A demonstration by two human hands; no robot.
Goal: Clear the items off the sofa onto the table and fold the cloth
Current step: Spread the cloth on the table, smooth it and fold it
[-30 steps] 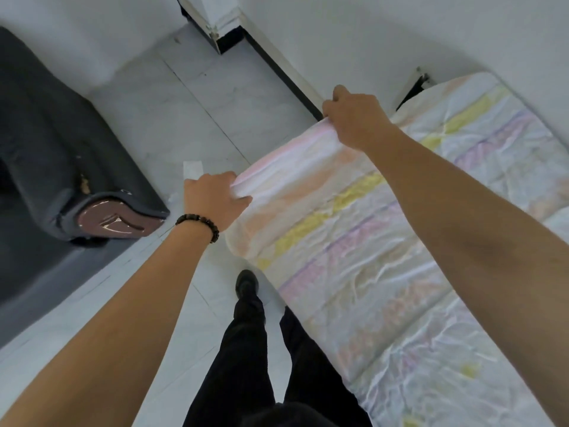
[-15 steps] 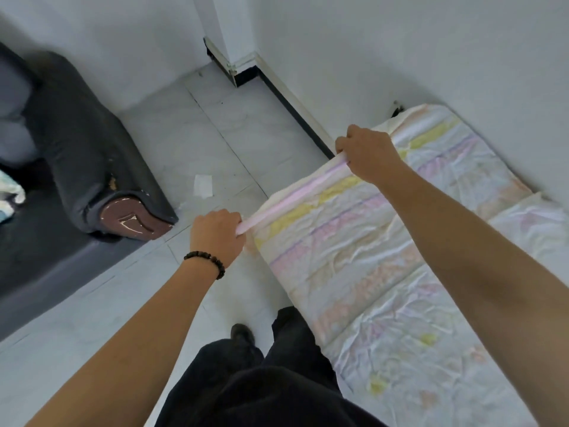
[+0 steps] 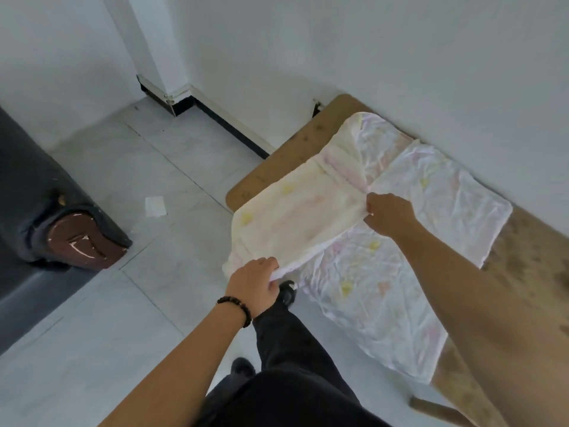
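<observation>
A pale cloth [image 3: 409, 272] with faint pink and yellow marks lies spread on the wooden table [image 3: 289, 149] against the wall. Its left end is lifted and doubled back over the rest. My left hand [image 3: 254, 285], with a dark bead bracelet at the wrist, pinches one corner of that lifted edge at the table's near side. My right hand [image 3: 388, 211] grips the other corner above the middle of the cloth. The lifted fold [image 3: 295, 217] hangs taut between both hands. The dark sofa [image 3: 34, 211] stands at the left, only its arm in view.
Grey tiled floor lies between the sofa and the table, with a small white scrap of paper [image 3: 155, 206] on it. My legs in black trousers [image 3: 286, 349] stand beside the table's near edge. A white wall with a black skirting runs behind the table.
Both hands have carried the cloth's left edge to the right, over the rest of the cloth. The left end of the table top is now bare. The camera view has shifted back.
</observation>
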